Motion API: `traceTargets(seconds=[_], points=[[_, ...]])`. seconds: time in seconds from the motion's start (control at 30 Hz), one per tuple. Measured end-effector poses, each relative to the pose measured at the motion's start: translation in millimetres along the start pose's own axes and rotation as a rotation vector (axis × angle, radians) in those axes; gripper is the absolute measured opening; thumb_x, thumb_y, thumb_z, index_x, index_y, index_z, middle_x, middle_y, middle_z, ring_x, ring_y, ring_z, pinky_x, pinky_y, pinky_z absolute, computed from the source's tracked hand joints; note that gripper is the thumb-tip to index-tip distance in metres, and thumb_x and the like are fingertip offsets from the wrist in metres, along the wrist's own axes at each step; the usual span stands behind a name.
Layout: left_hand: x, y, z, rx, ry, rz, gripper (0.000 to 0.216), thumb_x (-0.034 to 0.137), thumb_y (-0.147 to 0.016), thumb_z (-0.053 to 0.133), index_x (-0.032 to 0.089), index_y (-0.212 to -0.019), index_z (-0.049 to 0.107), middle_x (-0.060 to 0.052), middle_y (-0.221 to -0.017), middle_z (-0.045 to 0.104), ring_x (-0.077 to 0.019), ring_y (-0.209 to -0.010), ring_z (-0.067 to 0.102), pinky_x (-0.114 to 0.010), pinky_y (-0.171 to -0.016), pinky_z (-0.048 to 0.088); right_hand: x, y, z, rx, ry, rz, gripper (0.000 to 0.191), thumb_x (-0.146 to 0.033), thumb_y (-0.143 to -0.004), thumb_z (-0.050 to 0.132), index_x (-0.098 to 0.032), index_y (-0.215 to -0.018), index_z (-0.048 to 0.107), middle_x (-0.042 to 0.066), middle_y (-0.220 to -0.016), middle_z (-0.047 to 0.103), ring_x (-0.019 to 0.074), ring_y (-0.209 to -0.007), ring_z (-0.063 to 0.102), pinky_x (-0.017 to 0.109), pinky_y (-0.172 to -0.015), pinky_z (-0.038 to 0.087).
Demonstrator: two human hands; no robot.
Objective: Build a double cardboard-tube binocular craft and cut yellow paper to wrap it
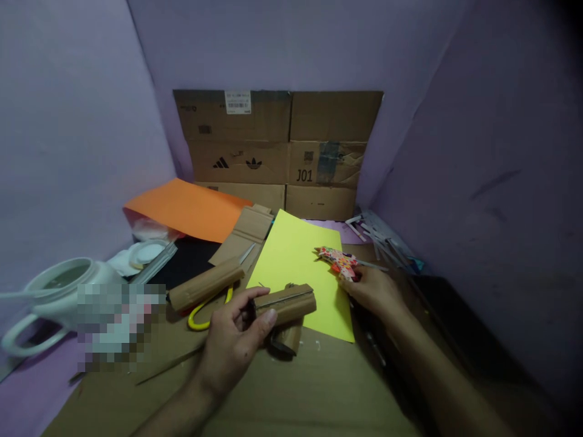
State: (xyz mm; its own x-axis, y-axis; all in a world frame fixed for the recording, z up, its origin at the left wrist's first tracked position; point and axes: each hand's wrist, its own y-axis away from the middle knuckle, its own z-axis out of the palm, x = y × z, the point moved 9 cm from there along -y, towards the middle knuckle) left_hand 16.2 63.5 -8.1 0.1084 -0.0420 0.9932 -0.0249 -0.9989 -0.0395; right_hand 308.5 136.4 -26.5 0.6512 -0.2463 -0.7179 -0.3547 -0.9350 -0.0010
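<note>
My left hand (239, 331) grips a short rolled cardboard tube (294, 305), thumb on its near side, with a seam running along its top. Under it, another curved cardboard piece (288, 341) rests on the work surface, partly hidden. In my right hand (371, 291) is a floral-patterned hot glue gun (339, 262), its nozzle pointing left and a glue stick protruding at the back. The glue gun is above a yellow paper sheet (291, 255), apart from the tube. Left of my left hand lie a longer cardboard tube (207, 282) and scissors with a yellow handle (198, 321).
Flattened cardboard (241, 161) leans against the back wall. An orange sheet (191, 209) and a cardboard strip (248, 227) lie at back left. A white handled pot (59, 291) stands left. Thin white sticks (378, 233) and a dark flat object (455, 321) lie right.
</note>
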Motion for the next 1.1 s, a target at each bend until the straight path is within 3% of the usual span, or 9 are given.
traceTargets(seconds=[0.23, 0.33, 0.4, 0.5, 0.63, 0.77, 0.9, 1.0, 1.1], points=[[-2, -5, -9, 0.06, -0.011, -0.087, 0.05, 0.046, -0.069, 0.067, 0.011, -0.104, 0.059, -0.002, -0.072, 0.064, -0.015, -0.057, 0.06, -0.022, -0.047, 0.048, -17, 30, -9, -0.043, -0.53, -0.031, 0.035, -0.039, -0.061, 0.067, -0.019, -0.088, 0.057, -0.002, -0.067, 0.056, 0.0115, -0.05, 0.048, 0.024, -0.046, 0.044], [0, -6, -10, 0.075, -0.011, -0.072, 0.048, 0.042, -0.068, 0.067, 0.011, -0.104, 0.06, -0.006, -0.082, 0.067, -0.0199, -0.073, 0.066, -0.026, -0.06, 0.053, -38, 58, 13, -0.35, -0.994, 0.024, 0.036, -0.039, -0.056, 0.079, -0.017, -0.079, 0.062, -0.001, -0.07, 0.055, 0.0078, -0.051, 0.045, 0.018, -0.042, 0.042], [0, -6, -10, 0.085, -0.007, -0.063, 0.047, 0.041, -0.068, 0.067, 0.012, -0.104, 0.06, -0.008, -0.085, 0.069, -0.0217, -0.078, 0.067, -0.028, -0.066, 0.054, -48, 76, 27, -0.507, -1.113, 0.076, 0.032, -0.038, -0.056, 0.08, -0.016, -0.072, 0.063, -0.001, -0.066, 0.053, 0.0075, -0.05, 0.044, 0.016, -0.039, 0.041], [-1, -7, -10, 0.103, -0.011, -0.06, 0.047, 0.04, -0.066, 0.068, 0.011, -0.103, 0.06, -0.009, -0.086, 0.07, -0.0236, -0.079, 0.068, -0.031, -0.068, 0.055, -56, 90, 33, -0.592, -1.089, 0.043, 0.033, -0.032, -0.054, 0.082, -0.017, -0.077, 0.065, 0.001, -0.065, 0.056, 0.01, -0.053, 0.048, 0.017, -0.041, 0.043], [-2, -9, -11, 0.098, 0.03, -0.038, 0.05, 0.034, -0.064, 0.069, 0.011, -0.107, 0.058, -0.011, -0.093, 0.071, -0.0253, -0.086, 0.068, -0.035, -0.075, 0.056, -61, 98, 26, -0.603, -1.033, -0.019, 0.042, -0.04, -0.061, 0.078, -0.017, -0.093, 0.064, 0.0, -0.057, 0.057, 0.0084, -0.045, 0.041, 0.016, -0.035, 0.03], [-3, -8, -13, 0.128, -0.033, 0.003, 0.05, 0.031, -0.066, 0.067, 0.012, -0.111, 0.057, -0.011, -0.097, 0.071, -0.0257, -0.089, 0.068, -0.039, -0.081, 0.055, -61, 99, 15, -0.492, -0.819, -0.171, 0.034, -0.05, -0.073, 0.067, -0.016, -0.077, 0.062, 0.0, -0.05, 0.054, 0.0097, -0.042, 0.04, 0.02, -0.037, 0.031], [5, -3, -16, 0.21, -0.197, 0.134, 0.047, 0.027, -0.069, 0.064, 0.015, -0.114, 0.058, -0.011, -0.105, 0.069, -0.0258, -0.095, 0.067, -0.042, -0.087, 0.053, -65, 107, 15, -0.396, -0.561, -0.352, 0.024, -0.041, -0.078, 0.065, -0.017, -0.082, 0.066, 0.006, -0.075, 0.069, 0.0185, -0.063, 0.061, 0.027, -0.059, 0.052], [8, 0, -17, 0.251, -0.26, 0.19, 0.047, 0.025, -0.07, 0.062, 0.014, -0.116, 0.058, -0.012, -0.107, 0.068, -0.0259, -0.094, 0.067, -0.041, -0.084, 0.055, -73, 116, 15, -0.349, -0.507, -0.486, 0.026, -0.034, -0.08, 0.063, -0.019, -0.101, 0.067, 0.009, -0.097, 0.072, 0.0241, -0.086, 0.067, 0.032, -0.078, 0.055], [10, 0, -18, 0.268, -0.304, 0.216, 0.047, 0.023, -0.07, 0.06, 0.012, -0.116, 0.058, -0.013, -0.106, 0.068, -0.0271, -0.095, 0.066, -0.041, -0.083, 0.055, -80, 122, 15, -0.319, -0.425, -0.578, 0.026, -0.03, -0.081, 0.062, -0.02, -0.103, 0.068, 0.01, -0.101, 0.073, 0.0249, -0.089, 0.068, 0.031, -0.079, 0.056]])
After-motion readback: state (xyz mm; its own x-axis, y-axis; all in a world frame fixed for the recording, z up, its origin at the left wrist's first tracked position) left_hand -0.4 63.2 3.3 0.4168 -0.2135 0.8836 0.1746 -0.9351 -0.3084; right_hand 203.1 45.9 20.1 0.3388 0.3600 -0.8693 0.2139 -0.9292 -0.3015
